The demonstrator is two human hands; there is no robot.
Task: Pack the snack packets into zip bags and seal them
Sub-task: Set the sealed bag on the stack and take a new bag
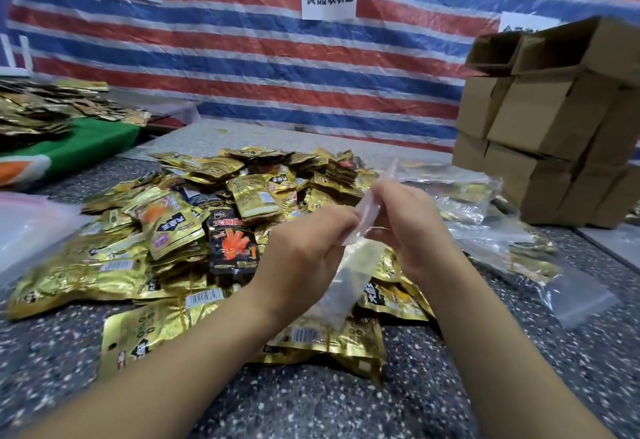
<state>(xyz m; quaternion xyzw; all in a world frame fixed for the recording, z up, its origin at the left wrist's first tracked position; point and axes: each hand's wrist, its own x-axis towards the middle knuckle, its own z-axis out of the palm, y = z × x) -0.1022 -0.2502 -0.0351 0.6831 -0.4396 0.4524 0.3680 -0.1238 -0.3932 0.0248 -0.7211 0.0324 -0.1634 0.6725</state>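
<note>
An empty clear plastic zip bag [349, 265] hangs above the gold foil snack packets [194, 230] heaped on the speckled counter [311, 404], its mouth pinched by left hand [304, 251] and right hand [408, 227]. Opening it seems underway; next, pick up packets.

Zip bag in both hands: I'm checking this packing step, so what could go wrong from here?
The zip bag hangs limp and looks empty, pinched at its top by the left hand and right hand; its mouth may not open cleanly. The packets lie in a loose, slippery pile, so reaching in may knock some away.
</note>
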